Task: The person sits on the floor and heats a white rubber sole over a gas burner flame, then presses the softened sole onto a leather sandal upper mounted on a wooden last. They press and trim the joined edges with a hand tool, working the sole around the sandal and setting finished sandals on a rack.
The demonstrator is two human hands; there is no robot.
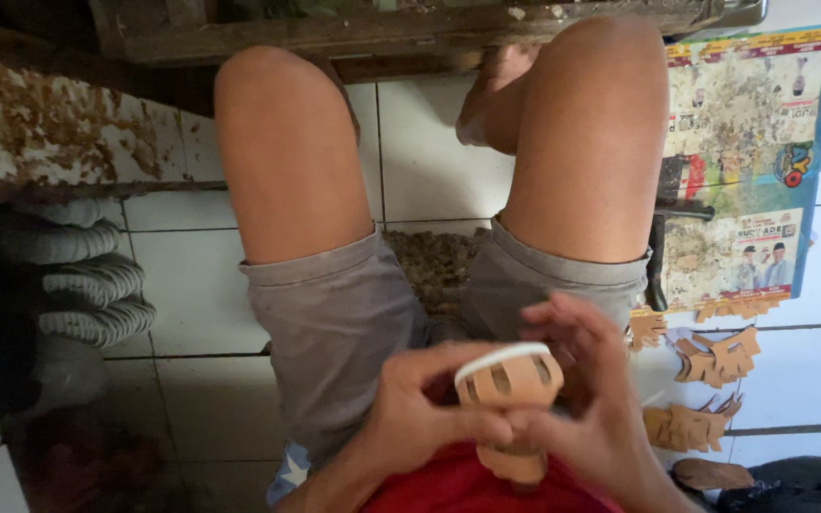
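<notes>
Both hands grip a tan slotted leather piece [508, 382] with a white rim, low in the frame at about 5 o'clock: the left hand [427, 410] wraps its left side, the right hand [589, 399] its right. More tan cut pieces [715, 356] lie on the white tiled floor [211, 285] at 3 o'clock.

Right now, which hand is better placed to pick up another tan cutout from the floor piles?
Probably the right hand. The cutout piles lie on the tiles at its side, close by. The left hand is farther off and grips the slotted piece from the other side.
</notes>
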